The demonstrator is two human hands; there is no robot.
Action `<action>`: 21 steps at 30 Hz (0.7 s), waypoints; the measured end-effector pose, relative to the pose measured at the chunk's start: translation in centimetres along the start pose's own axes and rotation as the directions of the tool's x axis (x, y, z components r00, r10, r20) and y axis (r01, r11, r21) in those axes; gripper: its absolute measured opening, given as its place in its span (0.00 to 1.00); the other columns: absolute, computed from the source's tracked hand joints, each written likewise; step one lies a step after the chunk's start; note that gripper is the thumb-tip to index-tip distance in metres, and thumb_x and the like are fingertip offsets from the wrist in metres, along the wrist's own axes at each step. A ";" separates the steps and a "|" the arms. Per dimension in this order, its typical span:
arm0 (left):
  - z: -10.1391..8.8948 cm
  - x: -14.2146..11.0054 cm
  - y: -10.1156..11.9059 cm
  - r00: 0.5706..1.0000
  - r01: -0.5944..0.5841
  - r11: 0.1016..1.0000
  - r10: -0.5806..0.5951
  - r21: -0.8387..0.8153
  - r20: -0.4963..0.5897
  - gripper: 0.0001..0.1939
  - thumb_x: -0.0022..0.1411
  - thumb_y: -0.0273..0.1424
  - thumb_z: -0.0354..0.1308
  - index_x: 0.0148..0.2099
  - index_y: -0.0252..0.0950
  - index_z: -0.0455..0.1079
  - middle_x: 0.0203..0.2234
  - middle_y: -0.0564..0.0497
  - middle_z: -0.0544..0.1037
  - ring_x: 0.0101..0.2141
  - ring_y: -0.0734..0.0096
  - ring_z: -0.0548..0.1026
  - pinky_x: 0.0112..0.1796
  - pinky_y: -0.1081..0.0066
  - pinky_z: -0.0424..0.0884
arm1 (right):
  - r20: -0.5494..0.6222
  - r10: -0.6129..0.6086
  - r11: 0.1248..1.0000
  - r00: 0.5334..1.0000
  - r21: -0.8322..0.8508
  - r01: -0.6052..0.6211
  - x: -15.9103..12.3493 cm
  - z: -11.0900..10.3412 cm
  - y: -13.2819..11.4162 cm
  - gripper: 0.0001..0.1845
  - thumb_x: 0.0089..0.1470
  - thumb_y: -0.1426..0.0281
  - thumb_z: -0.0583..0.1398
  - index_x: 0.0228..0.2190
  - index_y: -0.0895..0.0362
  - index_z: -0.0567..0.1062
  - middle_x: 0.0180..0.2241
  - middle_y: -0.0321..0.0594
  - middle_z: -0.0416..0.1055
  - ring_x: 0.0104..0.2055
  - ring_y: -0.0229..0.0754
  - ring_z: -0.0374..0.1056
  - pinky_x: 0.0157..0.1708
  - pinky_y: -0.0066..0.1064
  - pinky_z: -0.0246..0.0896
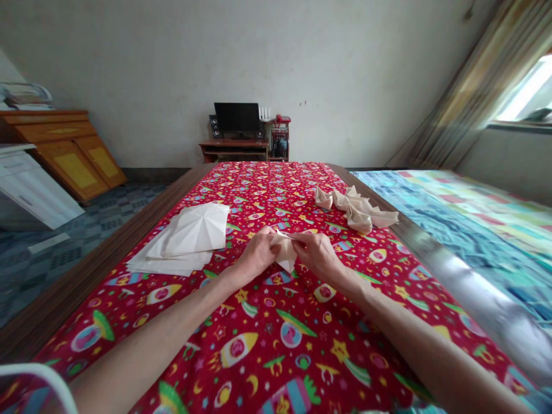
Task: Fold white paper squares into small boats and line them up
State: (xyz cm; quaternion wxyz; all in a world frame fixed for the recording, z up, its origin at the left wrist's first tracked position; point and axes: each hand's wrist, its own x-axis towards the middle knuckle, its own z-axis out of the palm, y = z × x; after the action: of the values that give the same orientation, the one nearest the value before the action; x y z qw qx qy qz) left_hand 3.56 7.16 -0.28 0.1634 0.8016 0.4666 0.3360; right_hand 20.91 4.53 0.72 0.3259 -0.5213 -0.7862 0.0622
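Between my two hands is a small folded piece of cream paper [285,253], its pointed lower end toward me. My left hand [259,251] pinches its left side, and my right hand [317,251] grips the right side near the top edge. Fingers cover parts of the folds. To the left lies a stack of creased paper sheets [198,230], the top one marked with radiating fold lines. Several folded paper shapes [356,208] with pointed tips rest together at the right, beyond my right hand.
A red patterned cloth [267,184] covers the long table. Along the right side is a bed with a blue patchwork cover [414,218]. A monitor [237,118] stands on a desk by the far wall. A wooden cabinet [81,155] is at left. A white curved band [38,371] shows lower left.
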 end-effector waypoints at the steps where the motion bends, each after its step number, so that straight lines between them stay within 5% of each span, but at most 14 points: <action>1: -0.1 0.2 0.2 1.000 0.011 1.000 -0.011 -0.014 0.004 0.04 0.51 0.24 0.55 0.31 0.33 0.70 0.26 0.52 0.72 0.28 0.71 0.70 0.29 0.74 0.65 | -0.014 0.010 0.999 1.000 0.041 -0.009 0.1 0.0 -0.1 0.14 0.51 0.72 0.53 0.30 0.59 0.79 0.21 0.37 0.71 0.23 0.34 0.62 0.25 0.24 0.49; 4: -0.8 0.6 0.7 0.999 0.036 0.997 -0.035 -0.074 0.015 0.04 0.51 0.26 0.54 0.28 0.33 0.70 0.24 0.52 0.72 0.27 0.71 0.70 0.28 0.75 0.63 | -0.061 0.055 0.990 0.997 0.136 -0.046 0.4 -0.4 -0.5 0.14 0.51 0.71 0.53 0.26 0.60 0.78 0.17 0.33 0.64 0.21 0.32 0.58 0.23 0.22 0.46; 8: -1.4 1.0 0.8 0.998 0.033 0.990 -0.026 -0.136 0.056 0.08 0.54 0.27 0.51 0.27 0.32 0.71 0.21 0.55 0.72 0.24 0.73 0.70 0.25 0.77 0.62 | 0.019 0.062 0.978 0.998 0.197 -0.064 0.8 -0.9 -0.8 0.11 0.49 0.70 0.54 0.24 0.60 0.75 0.15 0.29 0.57 0.19 0.30 0.52 0.20 0.22 0.43; 14: -0.3 0.5 -0.2 0.991 -0.029 0.991 0.045 -0.131 0.124 0.09 0.53 0.24 0.53 0.24 0.32 0.71 0.20 0.55 0.70 0.25 0.74 0.69 0.27 0.77 0.64 | 0.168 0.130 0.990 0.977 0.034 -0.138 0.6 -0.2 -0.4 0.10 0.46 0.74 0.55 0.24 0.58 0.77 0.17 0.32 0.61 0.22 0.33 0.57 0.22 0.23 0.46; 17: -0.2 -0.2 0.1 0.989 -0.093 0.994 0.099 -0.057 0.107 0.07 0.53 0.23 0.55 0.30 0.35 0.74 0.30 0.51 0.73 0.32 0.71 0.72 0.34 0.75 0.67 | 0.148 0.064 0.996 0.987 -0.068 -0.054 -0.2 -0.1 -0.1 0.13 0.49 0.74 0.54 0.35 0.58 0.78 0.25 0.37 0.70 0.28 0.36 0.62 0.28 0.24 0.52; 21: -0.9 -1.3 0.6 0.955 -0.261 0.949 0.229 0.174 0.188 0.13 0.59 0.25 0.52 0.44 0.40 0.72 0.42 0.49 0.69 0.36 0.71 0.72 0.35 0.74 0.69 | 0.195 -0.073 0.961 0.978 -0.248 0.121 -1.2 -0.4 0.5 0.15 0.54 0.72 0.55 0.43 0.55 0.75 0.33 0.42 0.70 0.33 0.38 0.63 0.32 0.25 0.53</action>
State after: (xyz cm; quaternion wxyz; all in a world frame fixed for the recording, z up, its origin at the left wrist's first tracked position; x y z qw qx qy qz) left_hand 2.92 5.62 0.19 0.0781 0.8908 0.3790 0.2382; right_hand 21.80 3.57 0.25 0.1836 -0.5121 -0.8390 -0.0093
